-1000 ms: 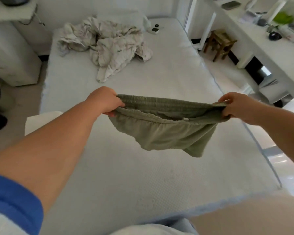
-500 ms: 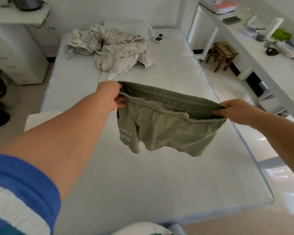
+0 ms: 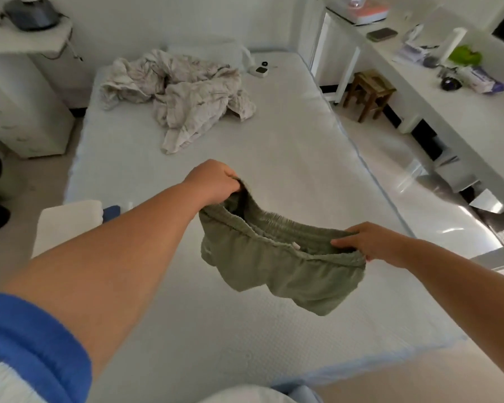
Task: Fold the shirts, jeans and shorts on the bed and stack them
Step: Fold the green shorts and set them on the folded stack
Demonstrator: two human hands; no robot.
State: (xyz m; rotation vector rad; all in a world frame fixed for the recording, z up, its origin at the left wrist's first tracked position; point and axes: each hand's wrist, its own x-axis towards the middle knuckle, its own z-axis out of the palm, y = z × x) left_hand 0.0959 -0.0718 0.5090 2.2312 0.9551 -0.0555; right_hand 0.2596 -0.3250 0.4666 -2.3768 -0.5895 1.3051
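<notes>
The bed [image 3: 274,170] fills most of your view, its pale mattress running away from you. Along your right runs a long white counter [image 3: 460,112] with small items on it, and a wooden stool [image 3: 368,93] stands beside it. A crumpled pale sheet [image 3: 181,91] lies heaped near the far end of the bed. You hold the green shorts [image 3: 277,263] in the air above the mattress by the waistband: your left hand [image 3: 213,181] grips one end, higher and farther out, and your right hand [image 3: 373,242] pinches the other.
</notes>
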